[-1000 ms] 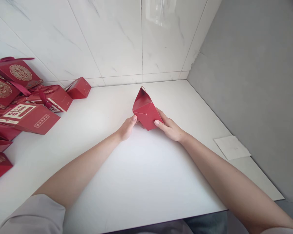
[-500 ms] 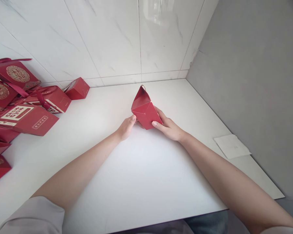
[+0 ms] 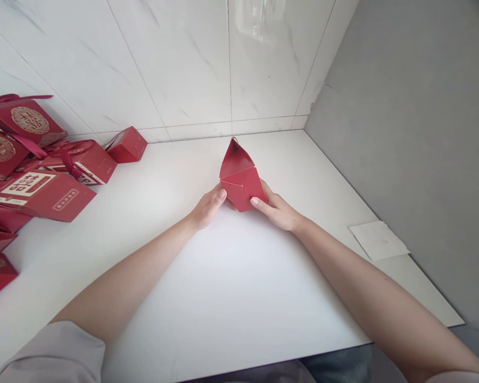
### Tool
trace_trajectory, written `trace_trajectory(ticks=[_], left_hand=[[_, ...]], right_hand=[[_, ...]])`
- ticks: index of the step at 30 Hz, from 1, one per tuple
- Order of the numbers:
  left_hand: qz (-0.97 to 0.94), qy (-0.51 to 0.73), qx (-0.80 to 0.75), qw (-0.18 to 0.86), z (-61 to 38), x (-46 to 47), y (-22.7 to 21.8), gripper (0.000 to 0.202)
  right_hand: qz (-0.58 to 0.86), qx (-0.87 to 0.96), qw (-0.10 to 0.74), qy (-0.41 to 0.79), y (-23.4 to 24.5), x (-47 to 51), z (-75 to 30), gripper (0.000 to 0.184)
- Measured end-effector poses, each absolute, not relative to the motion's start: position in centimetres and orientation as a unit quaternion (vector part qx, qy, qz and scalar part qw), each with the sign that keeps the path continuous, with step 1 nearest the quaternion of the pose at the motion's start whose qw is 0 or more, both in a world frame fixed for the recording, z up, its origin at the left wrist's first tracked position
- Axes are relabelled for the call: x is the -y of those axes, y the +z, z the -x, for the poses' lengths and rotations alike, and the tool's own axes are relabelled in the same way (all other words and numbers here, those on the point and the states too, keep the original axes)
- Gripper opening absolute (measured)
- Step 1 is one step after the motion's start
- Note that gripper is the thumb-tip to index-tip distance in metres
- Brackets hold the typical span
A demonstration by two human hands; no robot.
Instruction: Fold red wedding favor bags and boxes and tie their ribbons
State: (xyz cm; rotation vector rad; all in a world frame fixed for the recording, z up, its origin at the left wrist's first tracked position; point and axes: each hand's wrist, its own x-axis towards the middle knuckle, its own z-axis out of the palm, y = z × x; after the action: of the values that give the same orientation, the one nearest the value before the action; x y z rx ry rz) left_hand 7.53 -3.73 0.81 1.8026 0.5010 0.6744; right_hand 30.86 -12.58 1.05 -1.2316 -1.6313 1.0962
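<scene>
Head feed: box (image 3: 243, 187) sits between both hands, past the middle of the surface (image 3: 223, 292), nearer the far edge than the near one. Plain red card, tilted, top drawn to a peak with a thin loop (image 3: 235, 139) at the tip. Below the peak it gapes toward me. I get inner walls and shadow, bottom out of sight, so can't tell the contents. Slit visible in the front panel, just under the fold.

Right hand (image 3: 279, 211): pinching box, thumb low on the front face, fingers wrapped behind its right side. Box is ahead of that hand and to its left.

Left hand (image 3: 208, 209): half curled, thumb up by the lower left edge of box, fingers running behind. Can't tell if it clamps or just props. Box is ahead of it and to its right. Can't tell whether box touches the surface.

Pile (image 3: 43, 197) of red boxes along the left part of the surface, from the far edge toward the near side, well apart from both hands. I see ribbon (image 3: 67, 159), round gold emblems, white labels. Contents hidden. End box (image 3: 131, 144) lies by the far edge. Paper (image 3: 379, 240) lies flat at the right edge, by the grey wall (image 3: 415, 133).
</scene>
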Motion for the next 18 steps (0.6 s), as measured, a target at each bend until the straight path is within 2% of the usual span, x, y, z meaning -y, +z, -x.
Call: trace_trajectory(ticks=[18], left_hand=[[-0.766,0.285,-0.223,0.531,-7.51,3.80,0.81,0.081]], right_hand=[[0.483,0.644,0.403,0.437,0.87,12.68,-30.86,0.092]])
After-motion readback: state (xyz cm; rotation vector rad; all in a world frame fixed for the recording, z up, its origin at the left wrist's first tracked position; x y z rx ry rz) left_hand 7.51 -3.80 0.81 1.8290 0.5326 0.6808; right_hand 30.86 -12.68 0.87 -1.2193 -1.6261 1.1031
